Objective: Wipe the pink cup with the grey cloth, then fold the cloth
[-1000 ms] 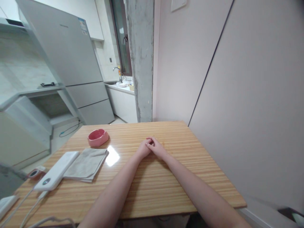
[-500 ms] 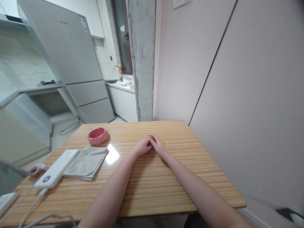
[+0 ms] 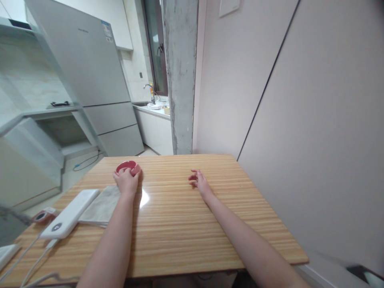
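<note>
A glossy pink ashtray (image 3: 136,169) with notches in its rim stands at the far left of the wooden table. My left hand (image 3: 127,182) reaches over its near side, fingers wrapped around the wall and hiding much of it. Under my left forearm lies a folded grey cloth (image 3: 100,208), partly covered from view. My right hand (image 3: 200,184) is over the middle of the table, fingers loosely spread and curved, holding nothing.
A white power bank (image 3: 72,214) with a cable plugged in lies left of the cloth, beside a small red-and-white roll-like object (image 3: 43,216). More white cables cross the near left corner. A pale wall (image 3: 294,132) runs along the table's right side.
My hands, together at the table's middle before, are apart now. My left hand has moved left and taken hold of the ashtray, which sits slightly farther right. My right hand's fingers have spread.
</note>
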Available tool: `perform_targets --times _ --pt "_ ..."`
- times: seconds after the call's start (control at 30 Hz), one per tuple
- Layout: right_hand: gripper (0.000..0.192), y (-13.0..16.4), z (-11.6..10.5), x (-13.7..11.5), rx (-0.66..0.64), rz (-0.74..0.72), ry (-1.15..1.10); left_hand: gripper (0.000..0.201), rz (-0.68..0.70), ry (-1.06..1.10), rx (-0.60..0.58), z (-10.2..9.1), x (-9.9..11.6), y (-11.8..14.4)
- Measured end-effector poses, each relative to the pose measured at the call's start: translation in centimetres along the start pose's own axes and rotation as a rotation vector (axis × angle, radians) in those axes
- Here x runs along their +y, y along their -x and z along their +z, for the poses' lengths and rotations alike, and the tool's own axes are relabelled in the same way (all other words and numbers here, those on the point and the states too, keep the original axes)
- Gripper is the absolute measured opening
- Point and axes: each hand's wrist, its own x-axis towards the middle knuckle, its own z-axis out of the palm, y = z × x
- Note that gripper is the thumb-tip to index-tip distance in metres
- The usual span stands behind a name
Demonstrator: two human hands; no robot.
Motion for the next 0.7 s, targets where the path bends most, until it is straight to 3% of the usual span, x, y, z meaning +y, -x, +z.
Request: perform_targets --times 0.1,0.2,0.33,0.43,0.7 --pt "0.047 0.1 -0.2 -0.3 0.088 -0.093 0.058 0.018 0.248 0.104 -0.033 0.5 4.2 1.2" --pt "0.043 0.2 -0.8 -0.8 0.141 -0.233 0.142 0.021 0.479 0.331 -0.175 1.2 9.5 4.3" --pt "0.046 0.0 -1.2 -1.0 0.118 -0.306 0.180 0.022 0.582 0.495 -0.299 2.2 14.3 9.0" --pt "0.043 -0.4 -1.1 -0.7 0.073 -0.286 0.198 0.020 0.620 0.506 -0.325 2.5 15.2 10.6" --pt "0.032 -1.0 -1.2 0.5 0.029 -0.278 0.276 0.019 0.613 0.473 -0.371 3.0 14.4 10.4"
